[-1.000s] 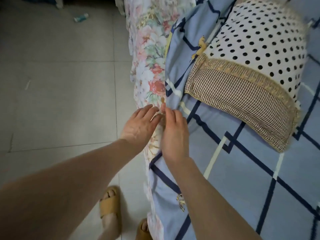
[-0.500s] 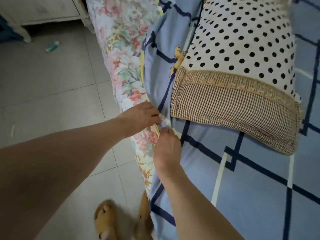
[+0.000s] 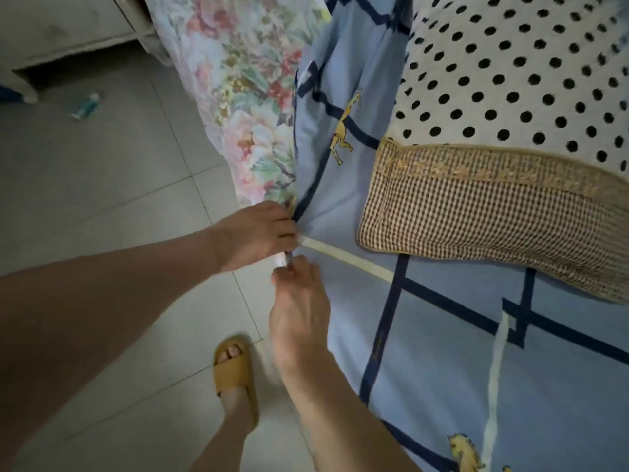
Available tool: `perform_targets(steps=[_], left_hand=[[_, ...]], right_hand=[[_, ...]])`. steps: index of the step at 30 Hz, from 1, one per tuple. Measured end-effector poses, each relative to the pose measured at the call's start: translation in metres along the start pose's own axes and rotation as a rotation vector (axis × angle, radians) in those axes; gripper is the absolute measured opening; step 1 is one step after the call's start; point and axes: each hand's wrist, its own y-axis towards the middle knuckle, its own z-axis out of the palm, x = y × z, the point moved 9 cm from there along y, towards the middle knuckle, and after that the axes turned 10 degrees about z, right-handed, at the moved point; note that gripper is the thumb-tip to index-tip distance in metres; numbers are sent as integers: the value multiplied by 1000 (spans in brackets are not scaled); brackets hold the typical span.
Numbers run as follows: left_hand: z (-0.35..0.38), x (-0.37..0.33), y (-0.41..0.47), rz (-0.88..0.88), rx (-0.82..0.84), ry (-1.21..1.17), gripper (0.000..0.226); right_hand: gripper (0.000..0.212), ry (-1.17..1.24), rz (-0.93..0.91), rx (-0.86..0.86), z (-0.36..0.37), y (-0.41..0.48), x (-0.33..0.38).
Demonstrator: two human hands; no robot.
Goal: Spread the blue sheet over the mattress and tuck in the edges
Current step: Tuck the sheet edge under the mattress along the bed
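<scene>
No legible text, number or brand is present. A small gold mark on the blue sheet (image 3: 425, 335) is too blurred to read.

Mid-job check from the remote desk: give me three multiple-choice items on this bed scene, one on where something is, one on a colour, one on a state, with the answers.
1. Where does the pillow lie?
A. on the floor
B. on the blue sheet, on the side away from the hands
C. under the mattress

2. What colour are the pillow's dots?
A. black
B. red
C. green

3. What are the two hands doing?
A. resting flat on the pillow
B. hanging free over the floor
C. both closed on the sheet's edge at the side of the bed

Answers:
1. B, the pillow rests on the sheet's top, clear of the bed's edge.
2. A, the dots are black on white.
3. C, the left hand and right hand meet at the edge, fingers curled on the cloth beside the floral mattress.
</scene>
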Motion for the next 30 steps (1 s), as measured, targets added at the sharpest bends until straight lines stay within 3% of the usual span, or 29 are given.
perform_targets(steps=[3,7,11,15,19,22,27,30], left_hand=[[-13,13,-13,-14,-83,2,25],[-55,74,-20,-170,-180,47,44],[-81,126,8,-184,-225,28,47],[-70,162,38,-117,-130,-65,32],[-45,174,57,56,-34,-88,15],[-29,188,59,98,-8,-111,34],[-32,198,42,254,-3,-168,21],[-36,232,-20,287,65,-226,22]], right_hand=[[28,5,32,-129,-26,29,-4],[25,88,57,-245,-49,89,25],[8,148,104,-346,-62,143,42],[18,52,226,-229,-36,186,31],[29,-93,331,-42,-9,200,8],[25,-153,263,3,-1,204,10],[21,-144,290,74,17,212,33],[18,-54,126,214,56,216,91]])
